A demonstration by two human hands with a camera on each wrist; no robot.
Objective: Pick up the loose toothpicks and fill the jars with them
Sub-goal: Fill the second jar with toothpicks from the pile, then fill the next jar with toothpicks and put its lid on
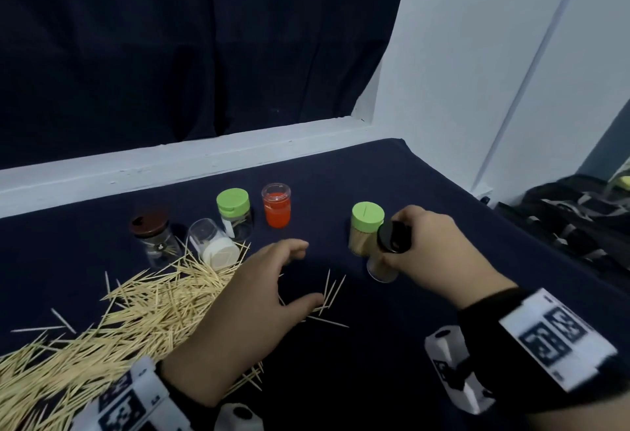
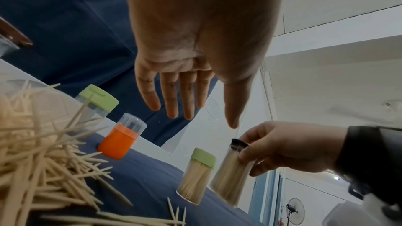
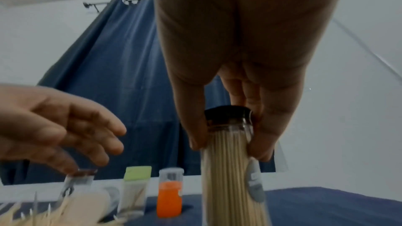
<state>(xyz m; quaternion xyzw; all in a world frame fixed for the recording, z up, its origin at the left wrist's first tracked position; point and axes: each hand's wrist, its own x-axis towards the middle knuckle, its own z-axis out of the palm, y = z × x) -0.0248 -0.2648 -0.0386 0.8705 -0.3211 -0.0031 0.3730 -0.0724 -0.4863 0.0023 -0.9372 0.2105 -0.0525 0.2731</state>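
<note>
Across the left of the table (image 1: pixel 392 171) our loose toothpicks (image 1: pixel 112 321) lie heaped, too many to count: light, stiff, sharp-tipped, likely best pinched in small bundles at mid-length. We count six jars: brown-lidded, tipped white-lidded, two green-lidded, orange, and the packed black-lidded jar (image 1: pixel 387 253), which our right hand (image 1: pixel 429 246) grips near its lid. Our left hand (image 1: pixel 252 297) hovers open, holding nothing.

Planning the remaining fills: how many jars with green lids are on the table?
2. One green-lidded jar stands at the back beside the orange jar; the other, packed with toothpicks, stands by the right hand. None seems hidden.
</note>
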